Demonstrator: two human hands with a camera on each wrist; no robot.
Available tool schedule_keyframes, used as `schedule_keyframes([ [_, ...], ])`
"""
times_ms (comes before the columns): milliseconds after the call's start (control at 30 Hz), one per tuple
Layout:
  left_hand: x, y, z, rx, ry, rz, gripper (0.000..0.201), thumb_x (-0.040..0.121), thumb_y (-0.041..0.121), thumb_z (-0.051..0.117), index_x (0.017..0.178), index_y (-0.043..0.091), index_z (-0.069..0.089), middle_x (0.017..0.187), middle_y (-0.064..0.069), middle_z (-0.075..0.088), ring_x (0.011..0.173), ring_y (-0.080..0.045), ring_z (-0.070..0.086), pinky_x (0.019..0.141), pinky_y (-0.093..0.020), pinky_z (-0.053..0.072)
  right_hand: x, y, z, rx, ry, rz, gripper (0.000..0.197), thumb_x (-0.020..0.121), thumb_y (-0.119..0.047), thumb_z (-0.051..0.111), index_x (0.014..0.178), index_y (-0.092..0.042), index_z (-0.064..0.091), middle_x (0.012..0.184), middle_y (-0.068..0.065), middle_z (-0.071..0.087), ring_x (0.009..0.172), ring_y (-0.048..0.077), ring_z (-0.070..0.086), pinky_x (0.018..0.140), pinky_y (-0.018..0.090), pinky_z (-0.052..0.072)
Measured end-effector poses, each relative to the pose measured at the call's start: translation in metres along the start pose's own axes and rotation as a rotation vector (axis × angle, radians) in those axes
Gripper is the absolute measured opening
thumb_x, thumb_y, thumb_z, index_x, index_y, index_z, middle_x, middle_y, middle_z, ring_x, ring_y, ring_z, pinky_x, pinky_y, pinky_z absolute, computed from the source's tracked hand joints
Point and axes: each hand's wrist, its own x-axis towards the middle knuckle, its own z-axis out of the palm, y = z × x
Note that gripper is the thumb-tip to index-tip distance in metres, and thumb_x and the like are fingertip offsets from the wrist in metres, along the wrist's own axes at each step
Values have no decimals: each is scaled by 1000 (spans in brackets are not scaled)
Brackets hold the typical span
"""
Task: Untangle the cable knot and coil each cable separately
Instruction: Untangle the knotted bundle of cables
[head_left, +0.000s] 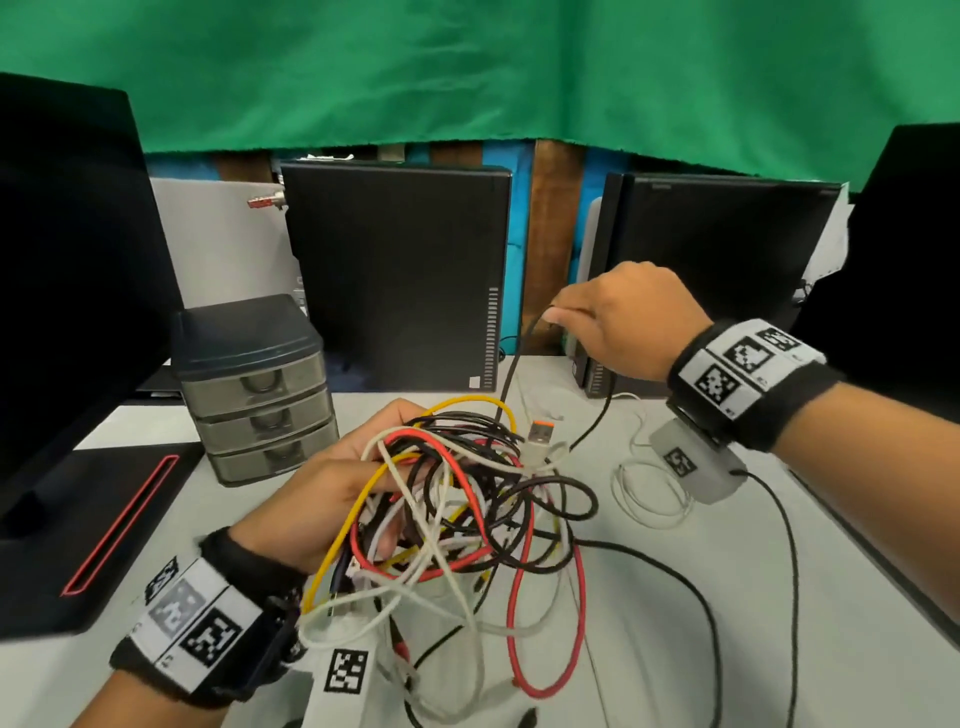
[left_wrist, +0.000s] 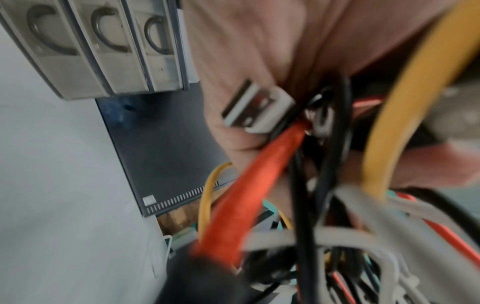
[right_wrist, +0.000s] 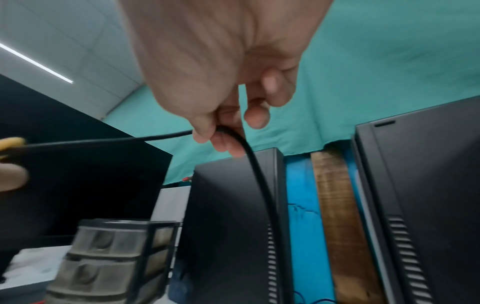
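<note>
Several cables make up the cable knot (head_left: 467, 499): black, white, red and yellow strands looped through one another, light and limp, so I judge the bundle will sag and shift wherever it is not supported. The left hand (head_left: 332, 499) cups it from beneath, fingers curled through the loops, holding it above the tabletop (head_left: 675, 613), just in front of the drawer unit (head_left: 254, 389). Loose ends trail down from the knot onto the tabletop. A white USB plug (head_left: 540, 436) sticks up from its top.

The black cable (head_left: 511, 374) rises from the knot, taut, to the right hand (head_left: 623, 322), which pinches it between thumb and fingertips, up and to the right of the drawer unit. It looks smooth and likely to slip, so a grip near the knot would give better control than one far along.

A small white coil (head_left: 649, 493) lies apart, right of the knot.
</note>
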Motion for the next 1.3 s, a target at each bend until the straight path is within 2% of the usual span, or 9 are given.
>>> schedule_keyframes([
  [167, 2, -1, -15, 118, 138, 36, 20, 73, 14, 71, 91, 10, 65, 70, -20, 57, 49, -25, 51, 44, -25, 41, -2, -22, 19, -121, -125, -54, 40, 100, -51, 41, 126, -28, 61, 114, -5, 69, 101, 18, 61, 83, 37, 54],
  [333, -2, 1, -18, 42, 273, 73, 27, 77, 4, 58, 102, 2, 66, 62, -14, 60, 35, -16, 52, 33, -16, 42, -25, -41, 21, -156, -29, -219, 90, 90, -44, 64, 159, -17, 12, 159, 6, 34, 139, 29, 43, 104, 44, 46],
  [433, -1, 3, -18, -13, 264, 92, 30, 73, 6, 65, 103, 6, 70, 71, -13, 68, 48, -15, 64, 40, -19, 50, -28, -46, 17, -188, 27, -291, 88, 90, -43, 62, 159, -17, 13, 162, 7, 28, 145, 29, 35, 110, 48, 41],
  [533, 0, -2, -19, -4, 148, 45, 44, 57, 26, 92, 92, 12, 70, 76, -14, 65, 55, -19, 63, 48, -26, 54, -27, -54, 14, -241, 29, -476, 68, 90, -40, 62, 150, -18, 39, 156, 6, 40, 142, 29, 39, 109, 49, 41],
  [633, 2, -9, -16, -47, 74, 15, 48, 56, 26, 94, 90, 9, 64, 76, -15, 61, 57, -20, 63, 49, -26, 55, -27, -57, 18, -219, 61, -616, 46, 89, -28, 67, 133, -18, 58, 142, 7, 57, 128, 29, 55, 98, 45, 51],
  [800, 3, -14, -8, -54, -1, -8, 42, 62, 24, 91, 89, 9, 63, 74, -13, 60, 56, -17, 61, 49, -24, 52, -29, -58, 33, -127, 44, -658, 29, 95, -25, 48, 118, -15, 63, 99, 5, 69, 93, 25, 59, 72, 42, 54],
  [1033, 2, -18, -11, -123, -123, -50, 37, 72, 16, 85, 100, 8, 63, 84, -16, 62, 63, -20, 69, 58, -30, 60, -28, -42, 36, -169, 177, -741, 12, 90, -27, 68, 92, -16, 69, 77, 1, 65, 77, 21, 59, 65, 34, 51],
  [1133, 2, -20, -16, -53, -66, -38, 41, 74, 24, 86, 106, 14, 63, 86, -20, 55, 58, -24, 60, 54, -30, 53, -23, -35, 32, -106, 192, -670, 35, 98, -35, 45, 78, -16, 66, 66, 1, 61, 65, 21, 56, 58, 33, 51],
  [1300, 0, -27, -20, 0, -42, -18, 48, 76, 32, 84, 116, 16, 63, 98, -24, 54, 82, -35, 48, 69, -32, 44, -17, -32, 23, -124, 104, -551, 52, 99, -51, 32, 80, -16, 65, 69, 2, 66, 70, 22, 63, 60, 39, 58],
])
